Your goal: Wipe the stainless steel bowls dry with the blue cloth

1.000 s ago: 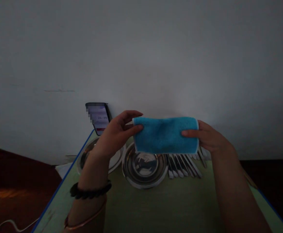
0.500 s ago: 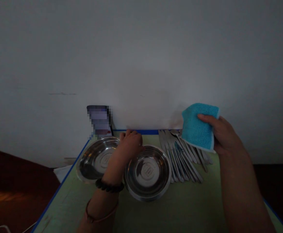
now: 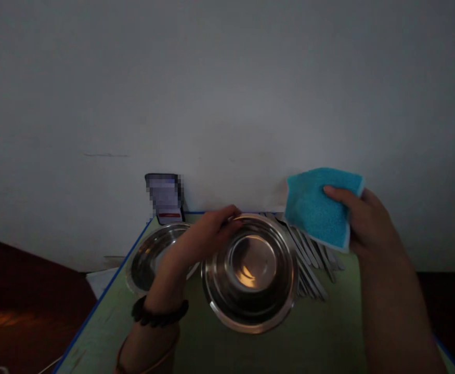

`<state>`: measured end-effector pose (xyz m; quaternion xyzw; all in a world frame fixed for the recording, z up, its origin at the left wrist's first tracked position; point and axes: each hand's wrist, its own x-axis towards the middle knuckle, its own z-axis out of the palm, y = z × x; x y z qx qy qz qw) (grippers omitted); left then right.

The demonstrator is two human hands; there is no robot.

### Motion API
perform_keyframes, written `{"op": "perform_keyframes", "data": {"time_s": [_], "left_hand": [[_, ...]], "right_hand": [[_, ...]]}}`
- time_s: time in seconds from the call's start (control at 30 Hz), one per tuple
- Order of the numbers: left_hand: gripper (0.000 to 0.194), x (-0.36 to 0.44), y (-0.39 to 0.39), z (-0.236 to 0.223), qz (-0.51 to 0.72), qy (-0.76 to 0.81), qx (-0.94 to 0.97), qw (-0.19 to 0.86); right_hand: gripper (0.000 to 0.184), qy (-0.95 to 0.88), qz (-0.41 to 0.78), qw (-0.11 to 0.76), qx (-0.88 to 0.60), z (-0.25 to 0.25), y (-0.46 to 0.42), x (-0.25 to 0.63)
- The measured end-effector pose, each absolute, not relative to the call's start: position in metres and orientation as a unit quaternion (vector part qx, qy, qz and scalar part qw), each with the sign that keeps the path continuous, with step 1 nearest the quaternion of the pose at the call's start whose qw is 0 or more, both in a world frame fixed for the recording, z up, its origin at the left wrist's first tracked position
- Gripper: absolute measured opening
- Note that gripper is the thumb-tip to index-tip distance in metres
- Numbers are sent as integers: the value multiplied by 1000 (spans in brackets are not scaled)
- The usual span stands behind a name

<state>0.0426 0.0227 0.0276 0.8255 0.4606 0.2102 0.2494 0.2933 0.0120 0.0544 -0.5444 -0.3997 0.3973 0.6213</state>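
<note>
Round stainless-steel bowl (image 3: 252, 265), mirror-bright, with a rolled rim and stepped inner walls around a flat circular base, at the centre of the scene over a pale green tabletop (image 3: 219, 353) edged in blue; its open mouth faces the viewer, and in this view it covers part of the metal cutlery (image 3: 313, 280), slender pieces fanned out to the right. A second steel bowl (image 3: 143, 265), also shiny and shallow, rests to the left, partly hidden by the forearm. The blue cloth (image 3: 313, 208), of looped, towel-like texture with a pale stitched border, hangs at the right, above the far end of the cutlery. Left hand (image 3: 207, 236): forearm entering from near left, with a dark beaded bracelet (image 3: 160, 314) at the wrist; thumb and fingers clamped on the bowl's far-left rim. Right hand (image 3: 371, 223): forearm rising from near right, thumb flat across the cloth, pinching it against fingers hidden behind. A phone (image 3: 167, 197), partly pixelated, leans against the plain wall (image 3: 227, 104) at far left.
</note>
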Motion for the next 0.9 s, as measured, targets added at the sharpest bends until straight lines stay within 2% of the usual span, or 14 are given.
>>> {"op": "perform_keyframes", "data": {"time_s": [0.1,0.17,0.27,0.4,0.47,0.57,0.7,0.83,0.9], "left_hand": [[22,42,15,40,263,499,796,219],[18,44,11,44,260,511,792,211],[16,49,9,44,242,531,784,211],[18,55,14,36,291,547,730,289],[18,57,17,32,340,549,693,320],[17,58,17,34,372,578,660,305],[16,59,10,44,376,582,658,295],[15,58,6,49,363,555,701,263],[14,58,4,51,347,540,725,249]], "right_hand": [[23,-527,337,555,-549,60,3,289],[22,-613,300,490,-543,63,-4,283],[20,-696,207,437,-531,66,-9,273],[11,-785,66,368,-494,63,-8,259],[14,-819,20,335,-466,59,-7,254],[21,-848,13,288,-446,55,-8,248],[33,-862,74,252,-433,50,-10,244],[42,-840,77,305,-443,47,-4,249],[53,-830,52,311,-460,44,1,254]]}}
